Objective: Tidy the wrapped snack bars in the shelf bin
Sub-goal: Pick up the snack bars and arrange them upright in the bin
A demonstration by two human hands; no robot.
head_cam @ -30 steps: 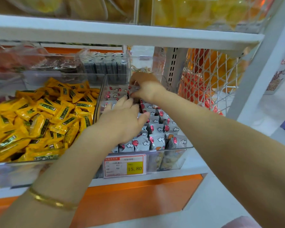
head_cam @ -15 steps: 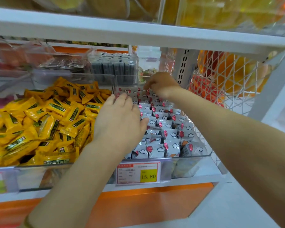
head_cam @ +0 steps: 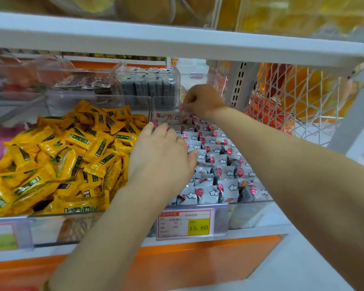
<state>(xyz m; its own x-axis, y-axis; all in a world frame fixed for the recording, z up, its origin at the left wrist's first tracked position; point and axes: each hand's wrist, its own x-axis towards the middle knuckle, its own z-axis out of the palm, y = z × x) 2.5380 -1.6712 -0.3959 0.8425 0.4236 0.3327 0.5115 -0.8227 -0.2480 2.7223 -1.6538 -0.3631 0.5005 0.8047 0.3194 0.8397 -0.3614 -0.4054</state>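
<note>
A clear plastic shelf bin (head_cam: 248, 215) holds several grey wrapped snack bars (head_cam: 221, 162) with white clouds and red marks, standing in rows. My left hand (head_cam: 162, 156) lies flat with straight fingers on the left rows of bars. At the back of the bin my right hand (head_cam: 202, 99) has its fingers curled and pinches the top of one grey bar (head_cam: 185, 114). The bars under my left palm are hidden.
A neighbouring bin on the left is heaped with yellow wrapped snacks (head_cam: 67, 156). Dark grey packs (head_cam: 149, 85) stand in a bin behind. A white shelf board (head_cam: 177, 43) hangs close above. A white wire basket (head_cam: 298, 101) is at the right. A price tag (head_cam: 186, 224) reads 15.80.
The view has shifted, so the bins sit further right and lower in frame. My left hand has slid a little toward the back along the bars. My right hand stays at the back row.
</note>
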